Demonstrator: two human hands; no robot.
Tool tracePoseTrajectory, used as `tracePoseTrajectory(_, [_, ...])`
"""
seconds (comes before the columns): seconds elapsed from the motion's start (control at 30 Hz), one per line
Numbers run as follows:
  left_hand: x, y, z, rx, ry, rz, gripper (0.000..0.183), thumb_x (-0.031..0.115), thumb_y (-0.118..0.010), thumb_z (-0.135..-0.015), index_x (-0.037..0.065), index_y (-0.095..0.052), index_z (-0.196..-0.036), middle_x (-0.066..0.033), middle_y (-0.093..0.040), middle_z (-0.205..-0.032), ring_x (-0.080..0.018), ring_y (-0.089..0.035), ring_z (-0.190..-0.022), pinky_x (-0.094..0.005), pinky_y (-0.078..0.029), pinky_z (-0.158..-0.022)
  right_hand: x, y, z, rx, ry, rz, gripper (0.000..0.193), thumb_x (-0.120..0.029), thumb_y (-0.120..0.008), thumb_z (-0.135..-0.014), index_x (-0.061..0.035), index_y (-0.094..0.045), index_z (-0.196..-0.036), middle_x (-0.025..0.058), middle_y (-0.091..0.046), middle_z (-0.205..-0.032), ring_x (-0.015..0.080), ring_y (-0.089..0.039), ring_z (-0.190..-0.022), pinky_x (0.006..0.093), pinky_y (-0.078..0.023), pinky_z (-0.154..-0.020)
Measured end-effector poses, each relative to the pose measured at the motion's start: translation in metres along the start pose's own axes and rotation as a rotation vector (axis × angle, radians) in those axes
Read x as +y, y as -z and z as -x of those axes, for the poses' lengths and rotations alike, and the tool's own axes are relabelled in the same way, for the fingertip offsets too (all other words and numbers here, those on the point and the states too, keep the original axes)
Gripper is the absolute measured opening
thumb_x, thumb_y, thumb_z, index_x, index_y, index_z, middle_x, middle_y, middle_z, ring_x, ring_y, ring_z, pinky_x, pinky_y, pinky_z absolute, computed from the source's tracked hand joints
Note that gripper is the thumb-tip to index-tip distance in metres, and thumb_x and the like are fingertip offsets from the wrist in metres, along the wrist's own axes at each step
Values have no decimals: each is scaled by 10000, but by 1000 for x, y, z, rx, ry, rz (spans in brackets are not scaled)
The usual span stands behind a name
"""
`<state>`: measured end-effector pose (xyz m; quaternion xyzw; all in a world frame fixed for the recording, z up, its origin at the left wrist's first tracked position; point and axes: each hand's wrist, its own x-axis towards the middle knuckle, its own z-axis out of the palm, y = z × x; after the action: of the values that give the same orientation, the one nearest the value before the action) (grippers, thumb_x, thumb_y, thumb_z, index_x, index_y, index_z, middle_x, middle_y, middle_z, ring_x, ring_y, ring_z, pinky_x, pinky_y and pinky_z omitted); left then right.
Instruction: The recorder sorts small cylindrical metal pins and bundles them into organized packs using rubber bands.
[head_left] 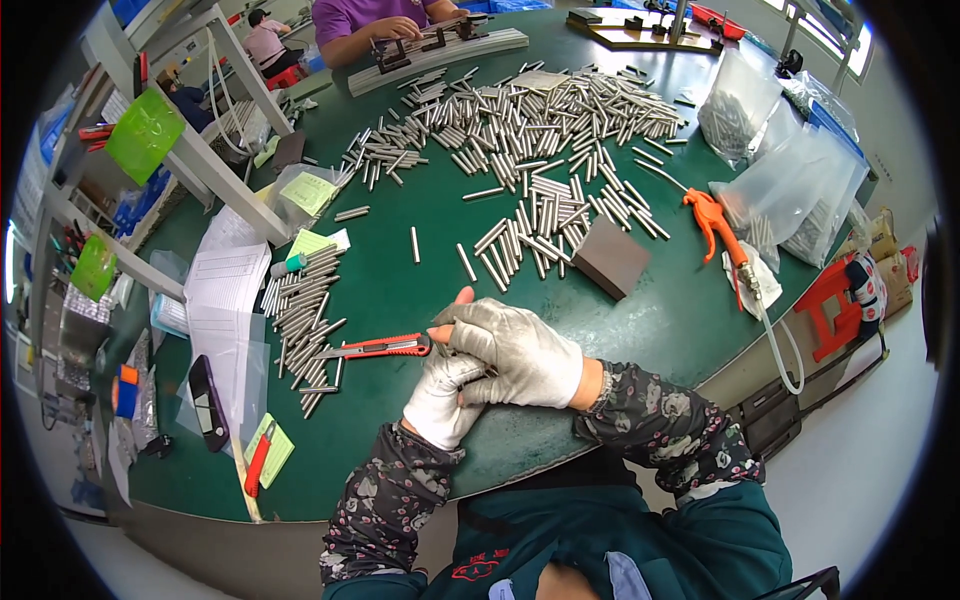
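Note:
My two gloved hands meet near the table's front edge. My right hand (pixel 520 350), in a greyish white glove with bare fingertips, is closed over my left. Below it my left hand (pixel 445 400), also gloved, has its fingers curled inward. Whatever lies between the fingers, if anything, is hidden. A red box cutter (pixel 385 346) lies just left of the hands, its handle end close to my fingers and its blade end over some metal pins. Many short metal pins (pixel 305 310) are stacked loosely at the left. A larger heap of metal pins (pixel 540 120) spreads across the far middle.
A brown block (pixel 611 258) sits beside the heap. Rightward are an orange air gun (pixel 712 222) with hose and plastic bags of pins (pixel 800 190). A phone (pixel 208 402), paper sheets (pixel 222 290) and a red-handled tool (pixel 260 460) lie left. A co-worker (pixel 375 30) works opposite.

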<state>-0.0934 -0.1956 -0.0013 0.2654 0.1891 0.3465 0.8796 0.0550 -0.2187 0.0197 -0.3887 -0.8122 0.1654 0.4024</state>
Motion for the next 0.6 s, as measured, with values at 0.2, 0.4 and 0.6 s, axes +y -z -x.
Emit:
tracePoseTrajectory(0.2, [0,-1,-1,-17,-75,46,852,17,-677,-724,115,-227,-1440,-66,-458,-1314,-228,-483,-1198,-374,-396,-1027,-7,6,-4,84,82,23,761,-334,-788,-592,-82,-496,-1248,144,-528,-1213,343,-554,-1026,414,-474,-847])
tracePoseTrajectory(0.4, [5,5,1,-100,6,104,817,8,-652,-740,108,-236,-1436,-93,-463,-1302,-234,-513,-1171,-380,-421,-1013,5,4,3,11,100,-48,786,-306,-782,-631,-107,-436,-1307,150,-537,-1202,353,-556,-1024,423,-476,-831])
tracePoseTrajectory(0.6, [8,-1,0,-72,-2,-29,844,29,-682,-707,52,-240,-1425,-104,-459,-1304,-235,-469,-1213,-381,-364,-1053,3,0,3,107,147,1,827,-271,-786,-624,-101,-399,-1335,147,-549,-1195,357,-567,-1006,417,-479,-825])
